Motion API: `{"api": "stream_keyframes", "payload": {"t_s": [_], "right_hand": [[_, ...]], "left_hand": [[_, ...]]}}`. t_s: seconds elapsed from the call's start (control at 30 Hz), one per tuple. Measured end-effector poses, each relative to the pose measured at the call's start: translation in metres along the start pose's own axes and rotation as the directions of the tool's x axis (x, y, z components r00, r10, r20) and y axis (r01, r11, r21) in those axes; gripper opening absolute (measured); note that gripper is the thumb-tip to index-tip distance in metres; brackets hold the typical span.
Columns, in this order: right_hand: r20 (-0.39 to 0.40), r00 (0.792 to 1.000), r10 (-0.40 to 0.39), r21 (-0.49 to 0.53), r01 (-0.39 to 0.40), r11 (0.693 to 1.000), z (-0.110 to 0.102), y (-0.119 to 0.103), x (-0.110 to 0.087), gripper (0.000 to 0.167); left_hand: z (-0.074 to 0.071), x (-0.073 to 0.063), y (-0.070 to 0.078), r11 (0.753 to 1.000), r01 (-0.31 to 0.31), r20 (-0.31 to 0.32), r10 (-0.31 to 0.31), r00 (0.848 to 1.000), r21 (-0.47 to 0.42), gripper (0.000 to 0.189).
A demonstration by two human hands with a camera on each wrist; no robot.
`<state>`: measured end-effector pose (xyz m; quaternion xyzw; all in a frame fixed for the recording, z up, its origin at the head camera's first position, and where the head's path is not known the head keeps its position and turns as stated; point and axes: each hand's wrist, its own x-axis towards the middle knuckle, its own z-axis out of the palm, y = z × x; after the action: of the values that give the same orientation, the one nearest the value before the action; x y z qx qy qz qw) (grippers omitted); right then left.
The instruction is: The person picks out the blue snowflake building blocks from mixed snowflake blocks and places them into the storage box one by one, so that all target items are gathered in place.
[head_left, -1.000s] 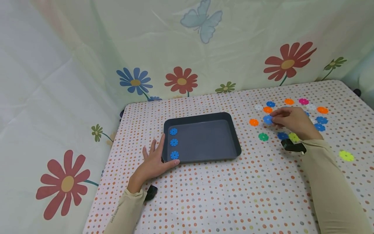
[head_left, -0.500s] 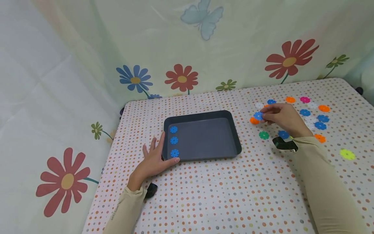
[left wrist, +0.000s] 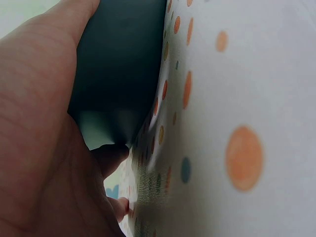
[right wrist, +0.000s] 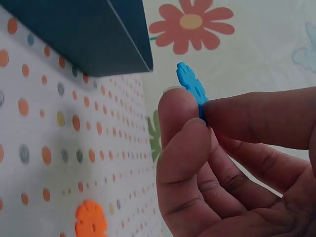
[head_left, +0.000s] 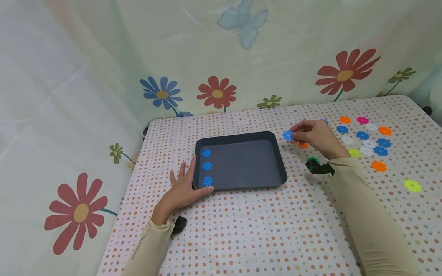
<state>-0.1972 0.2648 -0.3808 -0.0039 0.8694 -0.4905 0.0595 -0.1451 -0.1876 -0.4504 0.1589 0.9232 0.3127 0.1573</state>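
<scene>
A dark grey rectangular tray (head_left: 241,188) lies on the dotted tablecloth. Along its left side sit three blue flower-shaped discs in a column: a far disc (head_left: 206,153), a middle disc (head_left: 206,166) and a near disc (head_left: 207,181). My left hand (head_left: 183,193) rests with spread fingers against the tray's near left corner, thumb on the front rim. Just right of the tray's far right corner, my right hand (head_left: 315,137) pinches another blue flower disc (right wrist: 191,84) between thumb and fingers, raised above the cloth. An orange disc (right wrist: 91,221) lies below that hand.
Loose flower discs in several colours lie on the right of the table, among them a pink disc (head_left: 362,120), a yellow disc (head_left: 413,186) and an orange disc (head_left: 379,166). A green disc (head_left: 313,159) is partly hidden by the right wrist camera (head_left: 319,168). A flowered curtain (head_left: 290,57) hangs behind.
My right hand has carried the pinched blue disc leftward from the loose discs to near the tray's far right corner. The left hand stays at the tray's corner.
</scene>
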Motion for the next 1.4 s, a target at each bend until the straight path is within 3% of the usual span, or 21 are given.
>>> {"api": "stream_keyframes", "payload": {"t_s": [0.33, 0.53, 1.4], "right_hand": [[0.038, 0.999, -0.020, 0.044, 0.019, 0.999, 0.010, -0.022, 0.003, 0.031], [0.023, 0.999, -0.033, 0.065, 0.032, 0.997, 0.019, -0.032, 0.008, 0.028], [0.076, 0.994, -0.076, 0.124, 0.066, 0.990, 0.065, -0.056, 0.021, 0.020]], "left_hand": [[0.003, 0.002, 0.001, 1.000, -0.004, -0.002, 0.005, 1.000, 0.003, 0.123], [0.001, 0.003, 0.001, 1.000, -0.004, 0.001, 0.004, 1.000, 0.005, 0.123], [-0.001, -0.002, 0.002, 1.000, -0.003, -0.001, 0.003, 1.000, 0.006, 0.123]]}}
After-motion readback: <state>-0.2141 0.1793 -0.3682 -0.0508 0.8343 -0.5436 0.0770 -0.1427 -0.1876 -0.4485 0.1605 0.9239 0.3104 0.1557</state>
